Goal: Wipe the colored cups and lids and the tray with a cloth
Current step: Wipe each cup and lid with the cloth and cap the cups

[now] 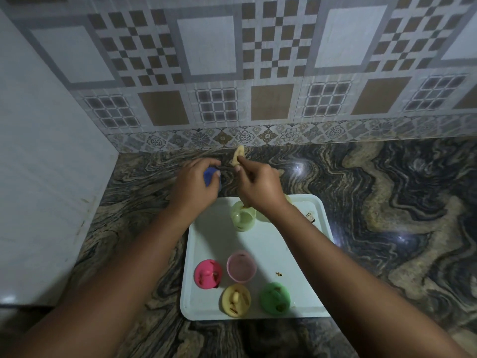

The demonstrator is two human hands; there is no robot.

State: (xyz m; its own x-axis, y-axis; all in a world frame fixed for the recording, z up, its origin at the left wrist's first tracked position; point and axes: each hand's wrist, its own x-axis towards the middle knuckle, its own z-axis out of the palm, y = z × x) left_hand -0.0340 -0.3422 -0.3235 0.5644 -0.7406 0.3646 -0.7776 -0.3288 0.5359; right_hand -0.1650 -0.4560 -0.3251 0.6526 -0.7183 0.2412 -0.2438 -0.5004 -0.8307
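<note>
Swirly stone counter (374, 202) fills the frame. Above the middle, your left hand (196, 182) grips a blue cup (209, 174) and your right hand (260, 187) pinches a yellowish cloth (238, 156). You seem to be wiping it; next, rub inside. Below, the tray (284, 244) holds a pale green cup (242, 215), a pink cup (241, 266), both apparently empty, and pink (207, 273), yellow (236, 299) and green (275, 298) lids with crumbs.

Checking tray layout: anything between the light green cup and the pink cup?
Nothing. In the head view, only bare tray lies between the light green cup and the pink cup.
</note>
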